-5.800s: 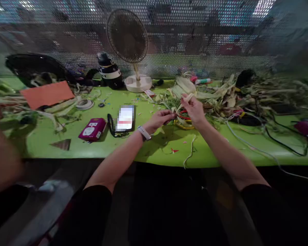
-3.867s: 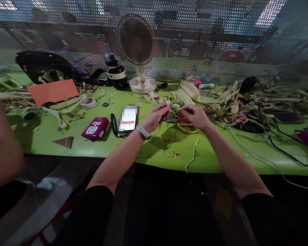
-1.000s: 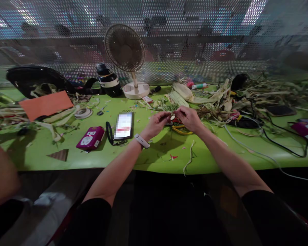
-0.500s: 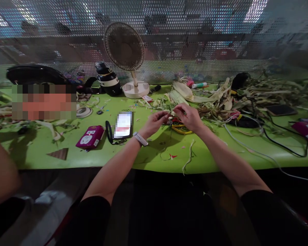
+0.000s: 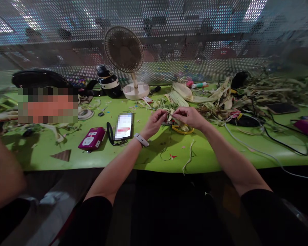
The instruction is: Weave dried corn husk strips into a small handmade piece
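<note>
**Left hand** (image 5: 156, 121): raised just over the tabletop (image 5: 220, 150), near its middle. The grip is pinched on one end of a husk strip (image 5: 175, 118). A pale watch (image 5: 141, 139) is worn on the wrist.

**Right hand** (image 5: 191, 117): level with the left and just beside it. The grip is pinched on the other end of the same strip.

**Husk strip**: pale and thin, held between both hands just above the scissors (image 5: 184, 130), clear of the tabletop.

**Change from half a second before:** both hands are kept at the same spot. The right hand is shifted slightly rightward, so that more of the strip is shown between the fingertips. The red part of the scissors is now covered, and only the yellow handle loop is seen. Nearly six seconds before, the right hand was held higher, with a broader husk in it.

**Surroundings:**
- A phone (image 5: 124, 125) lies left of the left wrist.
- A magenta box (image 5: 91, 138) lies further left.
- A fan (image 5: 124, 50) stands at the back.
- A black bottle (image 5: 108, 82) stands beside the fan.
- A husk pile (image 5: 220, 99) is spread behind and right of the hands.
- A loose husk shred (image 5: 189, 158) lies at the near edge.
- A grey cable (image 5: 259, 150) is run across the right side.
- Another person's arm (image 5: 2, 171) is seen, blurred, at far left.
</note>
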### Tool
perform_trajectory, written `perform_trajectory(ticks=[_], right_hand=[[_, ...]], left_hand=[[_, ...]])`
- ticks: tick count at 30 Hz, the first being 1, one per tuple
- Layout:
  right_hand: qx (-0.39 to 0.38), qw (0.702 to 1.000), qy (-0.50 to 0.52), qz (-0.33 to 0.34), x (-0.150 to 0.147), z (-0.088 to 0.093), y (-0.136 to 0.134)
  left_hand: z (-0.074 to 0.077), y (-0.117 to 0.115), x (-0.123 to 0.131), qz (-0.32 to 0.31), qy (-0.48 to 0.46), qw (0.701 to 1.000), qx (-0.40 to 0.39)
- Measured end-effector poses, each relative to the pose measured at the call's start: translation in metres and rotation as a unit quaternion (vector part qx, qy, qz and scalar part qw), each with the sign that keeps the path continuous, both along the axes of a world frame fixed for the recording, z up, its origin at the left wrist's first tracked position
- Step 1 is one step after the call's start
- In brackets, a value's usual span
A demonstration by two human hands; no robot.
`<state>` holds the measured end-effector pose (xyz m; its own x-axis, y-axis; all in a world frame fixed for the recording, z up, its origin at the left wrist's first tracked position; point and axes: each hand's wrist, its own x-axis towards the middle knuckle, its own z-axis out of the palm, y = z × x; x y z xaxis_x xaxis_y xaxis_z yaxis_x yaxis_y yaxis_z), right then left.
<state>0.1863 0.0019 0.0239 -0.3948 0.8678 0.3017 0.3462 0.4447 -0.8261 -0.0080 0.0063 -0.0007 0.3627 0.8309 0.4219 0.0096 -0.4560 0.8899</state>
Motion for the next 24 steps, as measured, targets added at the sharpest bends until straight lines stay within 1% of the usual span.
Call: perform_trajectory(ticks=[2,3,6,7,10,14,16,20,22,24], right_hand=[[0.010,1.000,-0.018,0.004,0.000,0.000,-0.001],[0.022,0.999,-0.029,-0.005,0.000,0.001,-0.002],[0.079,0.993,-0.053,-0.074,0.003,0.004,-0.005],[0.088,0.991,-0.050,-0.087,0.004,0.005,-0.005],[0.089,0.992,-0.012,-0.088,0.004,0.007,-0.006],[0.121,0.987,0.006,-0.105,-0.004,0.005,-0.004],[0.088,0.992,0.015,-0.090,-0.008,0.002,-0.004],[-0.032,0.995,0.053,-0.081,-0.012,-0.004,-0.001],[-0.054,0.992,0.075,-0.086,-0.012,-0.005,0.000],[-0.057,0.992,0.089,-0.075,-0.011,-0.004,0.000]], left_hand=[[-0.001,0.001,0.000,0.001,0.013,1.000,0.008],[-0.002,0.002,0.000,0.000,0.021,1.000,0.011],[-0.004,0.002,-0.001,-0.012,0.041,0.999,0.017],[-0.004,0.002,-0.001,-0.021,0.042,0.999,0.015],[-0.004,0.002,-0.001,-0.042,0.033,0.999,0.007],[-0.004,0.000,0.001,-0.062,0.037,0.997,0.007],[-0.003,-0.002,0.002,-0.072,0.042,0.997,0.007],[0.000,-0.004,0.003,-0.085,0.049,0.995,0.013],[0.000,-0.005,0.002,-0.083,0.049,0.995,0.012],[0.000,-0.004,0.002,-0.080,0.039,0.996,0.002]])
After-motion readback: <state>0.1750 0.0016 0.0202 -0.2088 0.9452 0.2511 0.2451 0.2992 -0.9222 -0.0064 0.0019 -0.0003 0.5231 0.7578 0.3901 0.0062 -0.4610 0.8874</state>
